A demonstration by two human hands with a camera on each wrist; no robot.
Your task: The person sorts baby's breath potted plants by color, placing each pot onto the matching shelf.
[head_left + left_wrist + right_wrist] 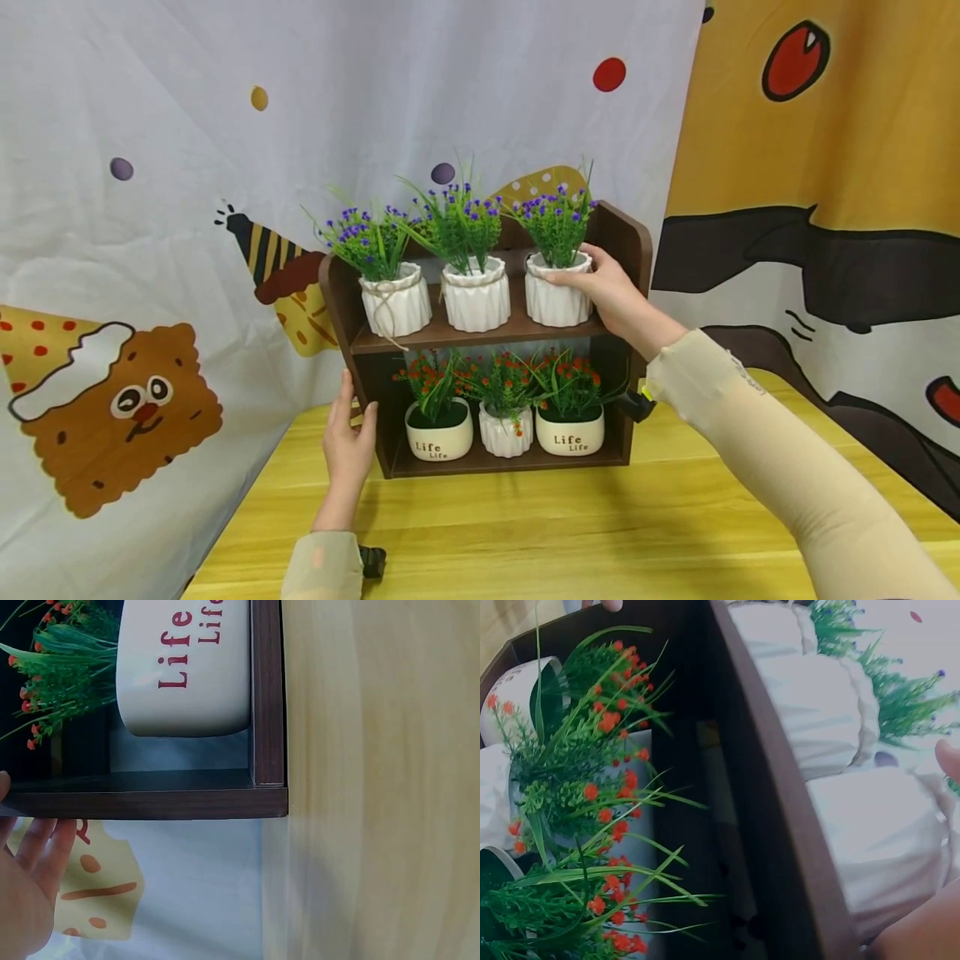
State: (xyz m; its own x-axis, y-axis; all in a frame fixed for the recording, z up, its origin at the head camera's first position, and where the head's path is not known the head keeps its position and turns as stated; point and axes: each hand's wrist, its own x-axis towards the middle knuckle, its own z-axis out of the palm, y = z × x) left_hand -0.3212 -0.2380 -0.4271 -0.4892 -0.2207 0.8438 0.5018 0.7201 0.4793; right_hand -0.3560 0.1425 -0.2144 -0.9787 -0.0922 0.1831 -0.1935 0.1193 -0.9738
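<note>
My right hand (611, 292) holds the right-hand white potted plant (557, 302) on the upper level of a dark brown two-tier shelf (480, 338). The thumb lies along the front of the pot's rim, with fingers round its far side. At the shelf's left side panel, my left hand (349, 442) has its thumb at the front edge and its fingers against the outer face; the left wrist view shows the panel (150, 804) between them. Two more white ribbed pots with purple flowers, a left one (397, 304) and a middle one (477, 298), share the upper level.
Below stand two cream "Life" planters, left (439, 433) and right (572, 433), with red flowers, and a small white pot (507, 433) between them. The shelf rests on a yellow wood-grain table (510, 533). A cartoon-printed curtain (450, 75) hangs behind.
</note>
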